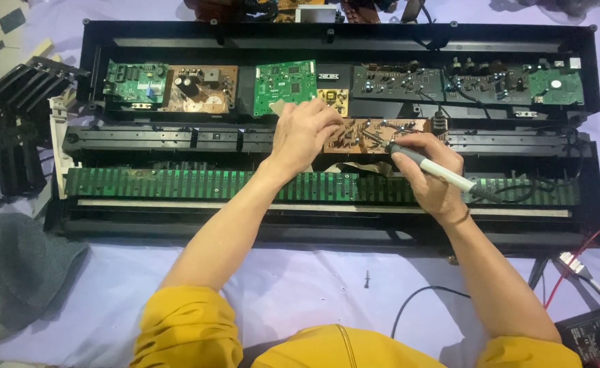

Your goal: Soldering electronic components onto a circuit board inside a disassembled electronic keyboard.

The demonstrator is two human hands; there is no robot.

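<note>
- Right hand (431, 174) grips soldering iron (428, 165) pen-style, fingers wrapped tight; tip touches brown circuit board (375, 135).
- Left hand (305, 129) rests on that board's left edge, fingers curled down and pinching; can't tell what's held, if anything.
- Brown board lies mid-chassis in opened keyboard case (341, 41), just above green key-contact strip (177, 184).
- Green board (285, 85) just up-left of brown board.
- Multimeter (596, 337) far down-right of it; loose screw (367, 278) below, on cloth.
</note>
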